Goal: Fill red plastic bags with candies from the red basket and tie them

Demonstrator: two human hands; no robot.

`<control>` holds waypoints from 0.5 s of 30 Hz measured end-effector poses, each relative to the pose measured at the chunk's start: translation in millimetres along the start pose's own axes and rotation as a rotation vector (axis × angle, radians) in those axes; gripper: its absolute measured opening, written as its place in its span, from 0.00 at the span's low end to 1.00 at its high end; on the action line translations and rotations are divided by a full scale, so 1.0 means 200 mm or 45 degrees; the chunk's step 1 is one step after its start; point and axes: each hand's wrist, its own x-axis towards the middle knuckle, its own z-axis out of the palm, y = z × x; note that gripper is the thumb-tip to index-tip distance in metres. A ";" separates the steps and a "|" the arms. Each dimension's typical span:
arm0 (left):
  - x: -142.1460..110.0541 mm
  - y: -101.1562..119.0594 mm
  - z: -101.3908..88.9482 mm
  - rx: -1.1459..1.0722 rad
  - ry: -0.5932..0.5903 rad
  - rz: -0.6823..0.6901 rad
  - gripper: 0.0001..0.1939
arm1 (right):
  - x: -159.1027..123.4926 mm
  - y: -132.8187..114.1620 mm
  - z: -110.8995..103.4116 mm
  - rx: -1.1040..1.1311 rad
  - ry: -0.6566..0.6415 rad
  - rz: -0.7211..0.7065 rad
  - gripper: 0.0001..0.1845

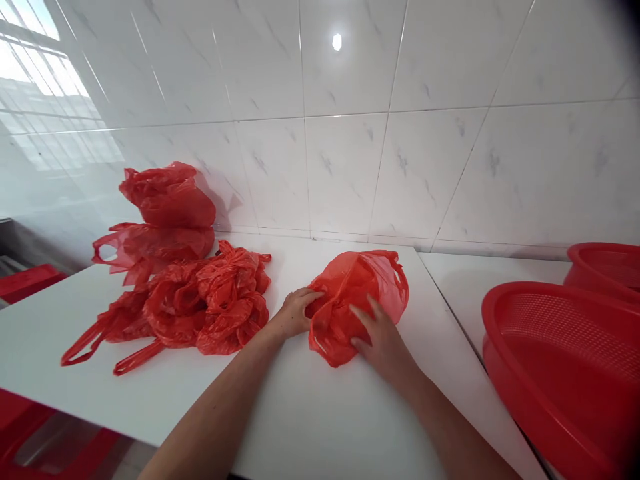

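Note:
A crumpled red plastic bag point(345, 307) lies on the white table in front of me, its handle loop toward the far right. My left hand point(297, 312) is at the bag's left edge, fingers curled onto the plastic; the fingertips are partly hidden by the folds. With its fingers spread, my right hand point(383, 340) touches the bag's near right side. To the left, a heap of crumpled red plastic bags point(205, 300) lies with handles trailing over the table. Behind it, more bulky red bags point(170, 200) are stacked against the wall.
A large red plastic basket point(520, 293) with perforated sides stands at the right, with another red basket point(585, 260) behind it. White marbled tiles point(345, 173) rise behind the table point(300, 413). Red stools point(30, 427) show below the table's left edge.

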 end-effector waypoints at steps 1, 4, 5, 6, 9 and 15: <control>0.00 -0.01 0.01 0.036 -0.002 -0.002 0.32 | 0.00 0.01 0.01 -0.018 -0.065 -0.007 0.20; -0.01 -0.04 0.03 0.125 -0.008 -0.050 0.32 | 0.01 0.02 0.00 0.038 -0.137 -0.046 0.08; -0.01 -0.05 0.03 0.150 -0.017 -0.070 0.32 | 0.02 0.02 -0.01 0.093 -0.132 -0.030 0.09; -0.01 -0.05 0.03 0.173 -0.030 -0.091 0.31 | 0.02 0.02 -0.02 0.163 -0.117 0.011 0.09; -0.01 -0.06 0.02 0.269 -0.075 -0.206 0.31 | 0.02 0.01 -0.05 0.426 -0.012 0.247 0.08; 0.01 -0.06 -0.03 0.417 -0.095 -0.561 0.25 | 0.04 0.09 -0.14 1.276 0.246 0.543 0.11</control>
